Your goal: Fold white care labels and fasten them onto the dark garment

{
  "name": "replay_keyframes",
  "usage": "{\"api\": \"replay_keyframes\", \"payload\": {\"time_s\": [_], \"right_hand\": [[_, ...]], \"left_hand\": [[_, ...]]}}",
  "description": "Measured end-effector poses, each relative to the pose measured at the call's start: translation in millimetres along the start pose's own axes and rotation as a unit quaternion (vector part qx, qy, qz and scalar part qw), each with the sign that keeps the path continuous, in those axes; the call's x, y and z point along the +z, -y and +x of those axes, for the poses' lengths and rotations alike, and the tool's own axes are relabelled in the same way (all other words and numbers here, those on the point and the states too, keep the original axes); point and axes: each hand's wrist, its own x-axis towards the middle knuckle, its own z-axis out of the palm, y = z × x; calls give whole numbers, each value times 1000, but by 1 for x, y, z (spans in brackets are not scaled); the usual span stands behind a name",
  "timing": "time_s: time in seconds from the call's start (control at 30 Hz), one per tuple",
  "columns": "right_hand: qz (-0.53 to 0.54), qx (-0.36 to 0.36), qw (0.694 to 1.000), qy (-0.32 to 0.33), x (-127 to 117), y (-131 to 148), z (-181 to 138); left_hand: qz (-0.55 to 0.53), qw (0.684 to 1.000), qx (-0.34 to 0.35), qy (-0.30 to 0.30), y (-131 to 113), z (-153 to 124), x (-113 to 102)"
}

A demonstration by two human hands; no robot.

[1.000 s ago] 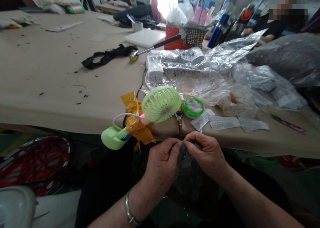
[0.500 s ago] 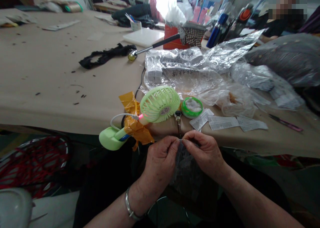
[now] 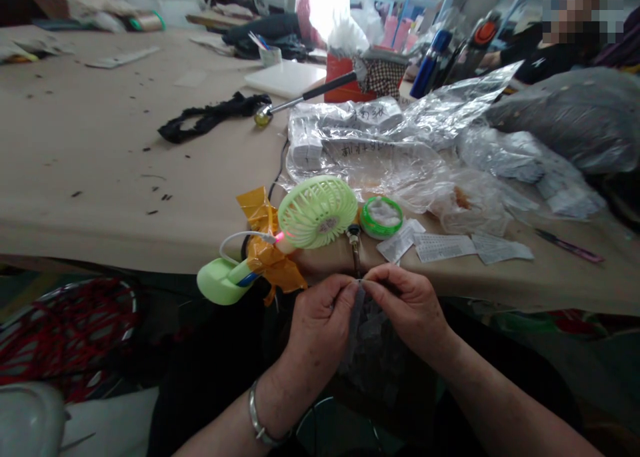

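Note:
My left hand [image 3: 320,317] and my right hand [image 3: 407,307] meet just below the table edge, fingertips pinched together on the top of a dark grey lacy piece of fabric [image 3: 373,350] that hangs down between them over my lap. A silver bracelet [image 3: 257,420] circles my left wrist. Just above the hands a green hand fan [image 3: 310,213], taped with orange tape, lies at the table edge. A small green ring-shaped holder [image 3: 381,217] and several white labels [image 3: 445,247] lie beside it.
Clear plastic bags with label bundles [image 3: 370,143] cover the table's right half. A black fabric strip [image 3: 210,117] and a metal rod tool [image 3: 305,97] lie further back. Scissors [image 3: 570,245] rest at the right. Another person's arm [image 3: 505,58] shows at the far right. A red-wired basket [image 3: 65,330] stands on the floor at the left.
My hands have barely shifted; the fabric between them hangs slightly differently, with a lighter strip now showing by my left fingers.

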Motion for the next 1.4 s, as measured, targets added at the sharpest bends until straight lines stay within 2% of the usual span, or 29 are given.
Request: {"api": "replay_keyframes", "payload": {"time_s": [0.1,0.2,0.3,0.37,0.43,0.6,0.77,0.83,0.93,1.0,1.07,1.17,1.23,1.3,1.4], "right_hand": [[-38,-20,999,14,-11,0,-8],[-152,-96,984,-12,-28,-3,-10],[-298,-190,933,-69,-42,-9,-4],[-381,-211,897,-76,-47,-15,1],[-423,-214,878,-63,-48,-20,3],[-403,-254,875,-84,-49,-33,-1],[-333,-292,891,-102,-56,-40,-1],[-297,-314,895,-112,-58,-41,-2],[-249,-348,899,-91,-61,-39,-12],[-232,-357,903,-59,-60,-37,-23],[-226,-361,904,-39,-60,-34,-34],[-231,-362,903,-20,-64,-33,-41],[-252,-340,905,-33,-72,-34,-38],[-310,-287,903,-77,-81,-37,-31],[-430,-204,872,-114,-91,-42,-19]], "left_hand": [[-4,1000,-17,17,5,-6,-1],[-3,999,-36,39,16,-8,-1],[2,998,-53,43,27,-7,2],[17,997,-65,41,33,-7,4],[30,996,-71,50,37,-9,6],[-6,994,-69,84,36,-15,15],[-94,980,-125,123,18,-12,33],[-182,956,-180,147,10,-11,41],[-373,870,-267,179,-1,-8,52],[-472,811,-293,184,-7,-6,59],[-514,786,-296,175,-12,-2,65],[-504,797,-291,160,-15,2,72],[-469,816,-299,157,-15,2,75],[-419,839,-313,154,-15,1,75],[-353,864,-331,142,-13,-2,74]]}}
